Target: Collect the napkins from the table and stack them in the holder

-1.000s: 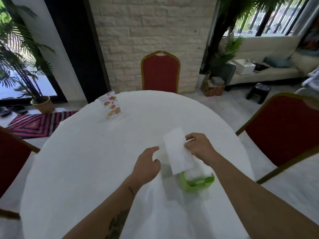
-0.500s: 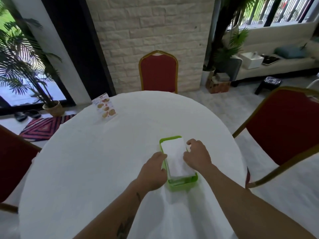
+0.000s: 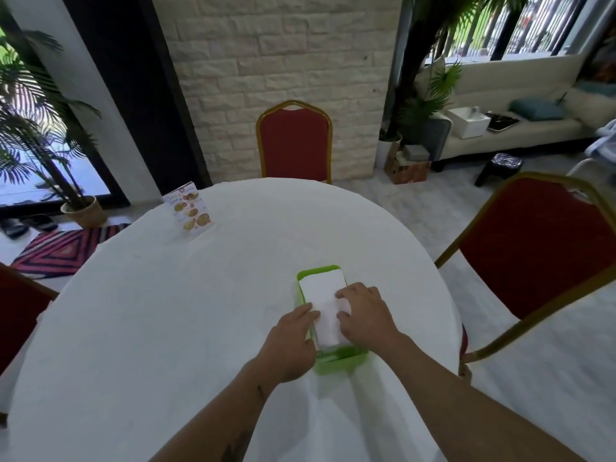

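A green rectangular holder (image 3: 338,361) lies flat on the round table with the white cloth (image 3: 166,311), near its right side. A stack of white napkins (image 3: 321,295) fills it. My right hand (image 3: 365,315) rests palm down on the right half of the stack, fingers pressing the top napkin. My left hand (image 3: 290,341) lies against the holder's left rim, its fingertips touching the napkin's edge. Neither hand grips anything. The near part of the stack is hidden under my hands.
A printed menu card (image 3: 190,211) stands at the table's far left. Red chairs with gold frames stand at the far side (image 3: 295,145), at the right (image 3: 540,245) and at the left edge (image 3: 16,315). A sofa and plants lie beyond.
One second ago my right hand held a napkin above the holder. It has laid the napkin on the stack, and both hands have settled onto the holder.
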`<state>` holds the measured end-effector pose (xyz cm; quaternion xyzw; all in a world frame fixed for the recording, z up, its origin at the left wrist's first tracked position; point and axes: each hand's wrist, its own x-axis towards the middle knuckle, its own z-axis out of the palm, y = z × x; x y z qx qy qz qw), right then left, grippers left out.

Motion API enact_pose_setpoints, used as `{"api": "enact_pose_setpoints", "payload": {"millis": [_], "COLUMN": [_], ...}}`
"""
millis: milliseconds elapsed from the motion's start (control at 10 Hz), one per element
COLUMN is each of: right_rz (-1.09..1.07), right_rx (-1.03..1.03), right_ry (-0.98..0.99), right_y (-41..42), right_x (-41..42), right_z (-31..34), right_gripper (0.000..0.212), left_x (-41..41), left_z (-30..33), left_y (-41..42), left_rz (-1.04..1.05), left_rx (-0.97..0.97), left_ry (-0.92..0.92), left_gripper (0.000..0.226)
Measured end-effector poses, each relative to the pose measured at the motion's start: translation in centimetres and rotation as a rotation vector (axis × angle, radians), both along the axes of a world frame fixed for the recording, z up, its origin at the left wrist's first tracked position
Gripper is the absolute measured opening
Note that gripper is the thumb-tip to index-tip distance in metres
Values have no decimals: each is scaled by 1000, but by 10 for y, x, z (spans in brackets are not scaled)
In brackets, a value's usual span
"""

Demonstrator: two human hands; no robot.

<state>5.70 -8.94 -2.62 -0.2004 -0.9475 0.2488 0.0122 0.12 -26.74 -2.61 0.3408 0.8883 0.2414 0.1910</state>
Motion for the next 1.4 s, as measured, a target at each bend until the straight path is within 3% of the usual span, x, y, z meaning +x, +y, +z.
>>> {"api": "enact_pose_setpoints", "payload": {"millis": [100,200,300,400,500,600,700,800,900,1100,1400], "right_rz": [-252,-469,-553,-556,-485,-421,-373,-337,-311,-277,-347], "right_rx": [-228,-471,-663,-767,-828,-859,-925,-946,-930,-874,-919], "right_ry": [46,37,-32,-69,-80,-96,-102,-100,-80,-105,-137], "right_y": [9,15,13,3,-2,1,17,50,92,175,224], "right_x": [-2,1,7,8,9,6,5,6,14,34,40], "right_z": [5,3,1,-4,-7,-12,-15,-13,-6,-3,-16], "right_gripper": [42,47,58,56,49,48,46,46,46,49,53], "left_x": [-10,-18,-21,-18,-11,-11,-11,-3,13,48,54], "left_z": [-2,-4,-8,-16,-16,-9,-6,2,8,13,18], "left_y": [-2,2,12,21,32,42,58,89,134,218,254], "left_rz": [132,372,527,551,610,711,822,859,848,781,691], "left_rx": [203,384,397,374,402,415,435,481,539,648,568], "left_ry": [-55,-258,-532,-728,-893,-948,-984,-975,-975,-1010,-983], "left_gripper": [62,64,74,65,26,23,39,37,25,32,33]}}
